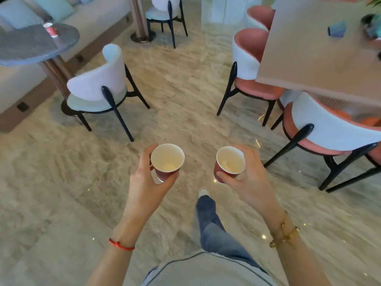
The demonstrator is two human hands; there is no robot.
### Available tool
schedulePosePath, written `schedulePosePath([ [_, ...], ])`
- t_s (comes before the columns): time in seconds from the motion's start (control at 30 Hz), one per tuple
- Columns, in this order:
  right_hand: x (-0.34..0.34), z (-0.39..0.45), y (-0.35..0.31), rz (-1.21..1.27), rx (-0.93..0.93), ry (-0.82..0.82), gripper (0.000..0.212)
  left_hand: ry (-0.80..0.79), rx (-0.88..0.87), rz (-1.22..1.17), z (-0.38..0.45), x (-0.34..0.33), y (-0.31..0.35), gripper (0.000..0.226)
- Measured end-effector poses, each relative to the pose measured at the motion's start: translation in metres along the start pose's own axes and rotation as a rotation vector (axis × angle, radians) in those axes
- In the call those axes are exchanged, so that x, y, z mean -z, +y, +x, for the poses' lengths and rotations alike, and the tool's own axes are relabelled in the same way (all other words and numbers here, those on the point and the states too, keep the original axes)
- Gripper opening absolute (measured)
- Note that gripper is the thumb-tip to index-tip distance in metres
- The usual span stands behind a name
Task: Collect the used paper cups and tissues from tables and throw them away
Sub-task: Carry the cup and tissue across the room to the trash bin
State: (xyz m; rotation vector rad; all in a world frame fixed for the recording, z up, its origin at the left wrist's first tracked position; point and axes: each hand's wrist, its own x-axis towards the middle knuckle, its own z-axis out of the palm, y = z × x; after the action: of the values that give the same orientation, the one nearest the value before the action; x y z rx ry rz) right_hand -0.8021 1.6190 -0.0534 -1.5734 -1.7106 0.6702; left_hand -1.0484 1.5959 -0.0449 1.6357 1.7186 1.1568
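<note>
Hands (144, 182) (245, 182) hold red cups (167, 159) (229, 163); tissue inside each.

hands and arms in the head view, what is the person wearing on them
Both forearms are bare, with no sleeves in view. The left hand has a thin red cord bracelet at its wrist. The right hand has gold chain bracelets at its wrist, seemingly two strands with small links or charms. No gloves and no watch show; rings cannot be made out.
</note>
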Motion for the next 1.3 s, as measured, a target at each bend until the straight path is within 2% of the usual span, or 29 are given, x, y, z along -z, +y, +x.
schedulePosePath([
  [0.23, -0.013, 0.182, 0.033, -0.045, 0.014, -0.001, 0.073, -0.011, -0.012, -0.001, 0.183, -0.052, -0.015, 0.075],
  [0.6, -0.036, 0.476, 0.044, -0.011, 0.044, -0.058, 0.074, 0.048, -0.008, 0.020, 0.454, -0.102, -0.023, 0.074],
  [0.97, -0.097, 0.754, 0.072, -0.024, 0.024, -0.018, 0.073, 0.013, -0.011, -0.007, 0.739, -0.151, -0.087, 0.075],
  [1.13, -0.111, 0.892, 0.065, -0.029, 0.038, 0.019, 0.074, -0.034, -0.079, 0.005, 0.884, -0.169, -0.096, 0.075],
  [1.3, -0.114, 0.992, 0.086, -0.009, -0.028, 0.071, 0.075, -0.114, -0.084, -0.010, 1.001, -0.203, -0.101, 0.080],
])
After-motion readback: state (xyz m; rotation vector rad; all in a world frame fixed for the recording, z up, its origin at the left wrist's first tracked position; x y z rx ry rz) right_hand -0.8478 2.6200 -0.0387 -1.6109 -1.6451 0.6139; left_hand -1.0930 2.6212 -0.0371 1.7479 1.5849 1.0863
